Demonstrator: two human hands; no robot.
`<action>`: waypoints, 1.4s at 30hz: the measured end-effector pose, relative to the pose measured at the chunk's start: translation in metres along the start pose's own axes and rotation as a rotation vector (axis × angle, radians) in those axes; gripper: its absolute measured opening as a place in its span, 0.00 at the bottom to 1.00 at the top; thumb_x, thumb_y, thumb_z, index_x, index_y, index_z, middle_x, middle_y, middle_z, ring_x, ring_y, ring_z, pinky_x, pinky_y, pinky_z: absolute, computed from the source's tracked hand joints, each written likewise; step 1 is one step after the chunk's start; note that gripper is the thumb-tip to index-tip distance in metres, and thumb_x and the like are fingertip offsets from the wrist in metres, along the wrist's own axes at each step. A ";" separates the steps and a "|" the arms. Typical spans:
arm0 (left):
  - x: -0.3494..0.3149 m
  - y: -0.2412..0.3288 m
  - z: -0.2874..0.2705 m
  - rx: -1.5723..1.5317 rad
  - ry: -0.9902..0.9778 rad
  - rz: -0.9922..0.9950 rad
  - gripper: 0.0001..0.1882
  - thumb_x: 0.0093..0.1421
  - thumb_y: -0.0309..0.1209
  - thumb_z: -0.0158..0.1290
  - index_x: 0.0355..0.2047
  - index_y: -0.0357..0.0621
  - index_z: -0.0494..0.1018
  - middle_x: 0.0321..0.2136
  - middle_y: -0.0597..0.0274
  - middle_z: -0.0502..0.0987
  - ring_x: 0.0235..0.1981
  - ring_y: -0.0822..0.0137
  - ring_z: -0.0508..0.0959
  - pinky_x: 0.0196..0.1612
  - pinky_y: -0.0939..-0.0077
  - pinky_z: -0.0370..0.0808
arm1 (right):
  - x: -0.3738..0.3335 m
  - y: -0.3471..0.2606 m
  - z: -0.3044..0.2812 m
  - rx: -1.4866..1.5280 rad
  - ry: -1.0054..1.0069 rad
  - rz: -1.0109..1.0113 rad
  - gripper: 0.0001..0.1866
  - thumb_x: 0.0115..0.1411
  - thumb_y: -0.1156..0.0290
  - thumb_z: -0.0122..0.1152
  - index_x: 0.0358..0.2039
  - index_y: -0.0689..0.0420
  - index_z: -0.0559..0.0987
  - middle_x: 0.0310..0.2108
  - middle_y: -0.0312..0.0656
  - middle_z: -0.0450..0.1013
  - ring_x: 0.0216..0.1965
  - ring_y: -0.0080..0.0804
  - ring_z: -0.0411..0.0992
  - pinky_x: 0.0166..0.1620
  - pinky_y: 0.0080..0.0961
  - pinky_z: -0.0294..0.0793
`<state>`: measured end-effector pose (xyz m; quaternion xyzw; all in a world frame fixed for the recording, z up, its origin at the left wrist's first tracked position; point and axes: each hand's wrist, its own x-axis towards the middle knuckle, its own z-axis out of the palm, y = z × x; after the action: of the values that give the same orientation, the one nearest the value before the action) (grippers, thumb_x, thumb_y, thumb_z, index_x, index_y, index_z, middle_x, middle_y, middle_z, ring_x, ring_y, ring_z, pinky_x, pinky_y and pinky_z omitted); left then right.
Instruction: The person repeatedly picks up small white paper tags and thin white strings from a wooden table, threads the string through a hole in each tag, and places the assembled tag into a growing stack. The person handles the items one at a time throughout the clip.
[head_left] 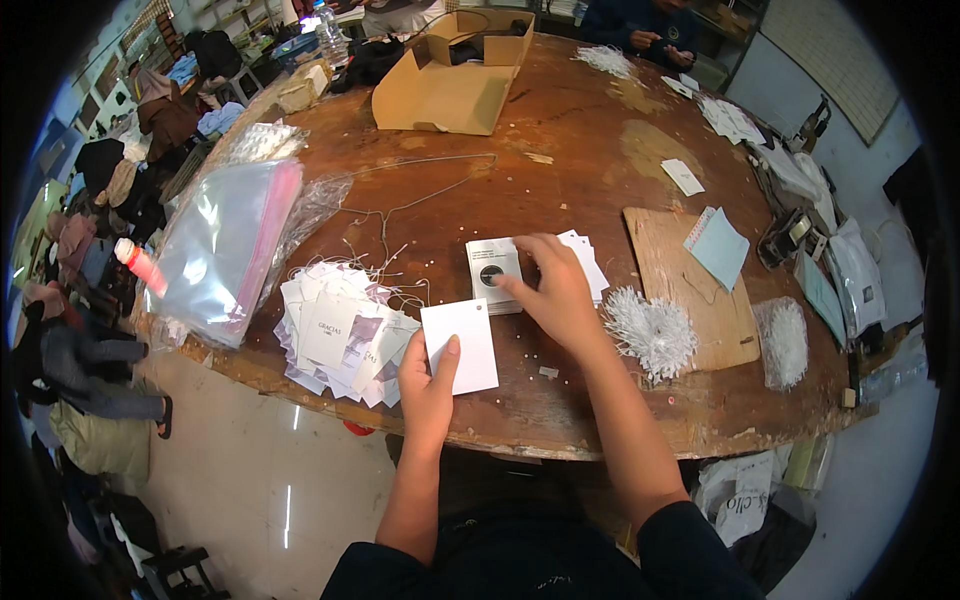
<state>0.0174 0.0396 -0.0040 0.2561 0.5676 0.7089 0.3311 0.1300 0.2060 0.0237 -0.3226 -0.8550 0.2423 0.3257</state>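
Note:
My left hand (428, 385) grips a plain white hang tag (472, 350) with a small hole near its top right corner, thumb pressed on its face. Just beyond it lies a stack of white printed cards (487, 252) with a dark round mark. My right hand (556, 292) hovers at that stack's right side, thumb and fingers apart, its thumb tip over or touching the top card. More white cards (588, 258) are fanned out behind the right hand. Left of the held tag sits a loose heap of strung hang tags (335, 330), their white strings trailing behind.
A bundle of white strings (650, 335) rests by a wooden board (735, 325), which carries a light blue card (718, 250). Clear plastic bags (225, 245) cover the left side. An open cardboard box (440, 95) stands far back. Another person's hands (645, 40) show across the table (560, 150).

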 end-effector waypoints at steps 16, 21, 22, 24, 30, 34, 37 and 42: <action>0.000 -0.005 -0.004 -0.095 0.006 0.020 0.14 0.67 0.31 0.53 0.48 0.35 0.71 0.41 0.62 0.77 0.41 0.76 0.74 0.45 0.79 0.71 | 0.018 0.005 -0.011 -0.244 -0.346 -0.004 0.46 0.43 0.47 0.75 0.61 0.52 0.71 0.65 0.42 0.62 0.64 0.45 0.58 0.63 0.49 0.56; 0.000 -0.006 -0.003 -0.121 0.003 -0.001 0.14 0.67 0.30 0.53 0.50 0.34 0.71 0.41 0.62 0.77 0.41 0.76 0.75 0.46 0.79 0.71 | 0.017 -0.001 -0.015 -0.286 -0.429 -0.034 0.43 0.44 0.43 0.73 0.60 0.48 0.73 0.66 0.43 0.61 0.66 0.45 0.57 0.63 0.50 0.54; 0.000 -0.006 -0.004 -0.112 -0.001 0.006 0.14 0.67 0.29 0.53 0.50 0.34 0.70 0.41 0.62 0.77 0.42 0.76 0.75 0.46 0.79 0.71 | 0.018 0.000 -0.015 -0.292 -0.433 -0.021 0.42 0.45 0.43 0.73 0.59 0.47 0.74 0.66 0.43 0.61 0.66 0.45 0.57 0.63 0.49 0.54; 0.000 -0.006 -0.004 -0.121 0.002 -0.001 0.15 0.67 0.30 0.53 0.50 0.34 0.70 0.41 0.61 0.77 0.42 0.76 0.75 0.46 0.79 0.71 | 0.019 0.004 -0.015 -0.289 -0.430 -0.025 0.40 0.45 0.42 0.72 0.58 0.46 0.76 0.66 0.43 0.61 0.66 0.44 0.57 0.62 0.48 0.54; 0.000 -0.005 -0.003 -0.107 0.011 0.002 0.15 0.67 0.31 0.53 0.50 0.35 0.70 0.42 0.61 0.77 0.41 0.76 0.75 0.46 0.79 0.71 | 0.015 0.014 -0.009 -0.275 -0.349 -0.063 0.35 0.49 0.43 0.69 0.56 0.45 0.78 0.64 0.43 0.64 0.64 0.45 0.59 0.59 0.48 0.57; -0.001 -0.004 -0.003 -0.127 0.025 0.008 0.14 0.67 0.31 0.52 0.49 0.35 0.70 0.42 0.62 0.77 0.41 0.76 0.75 0.46 0.79 0.71 | 0.015 0.015 -0.009 -0.252 -0.288 -0.136 0.32 0.51 0.43 0.67 0.53 0.48 0.80 0.62 0.44 0.66 0.62 0.44 0.61 0.58 0.47 0.58; -0.001 -0.004 -0.004 -0.142 0.004 0.025 0.14 0.68 0.30 0.52 0.49 0.35 0.70 0.42 0.62 0.77 0.41 0.76 0.74 0.46 0.79 0.71 | 0.015 0.015 -0.009 -0.256 -0.259 -0.163 0.32 0.51 0.43 0.67 0.52 0.49 0.81 0.59 0.44 0.68 0.61 0.43 0.63 0.58 0.45 0.60; -0.001 -0.006 -0.005 -0.168 0.019 0.021 0.13 0.68 0.29 0.52 0.49 0.36 0.70 0.42 0.62 0.77 0.42 0.76 0.74 0.47 0.79 0.71 | 0.013 0.014 -0.015 -0.273 -0.094 -0.280 0.33 0.48 0.47 0.72 0.51 0.51 0.80 0.59 0.47 0.69 0.57 0.46 0.67 0.58 0.44 0.63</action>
<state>0.0159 0.0365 -0.0106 0.2265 0.5067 0.7598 0.3386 0.1386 0.2280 0.0306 -0.2301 -0.9307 0.0916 0.2692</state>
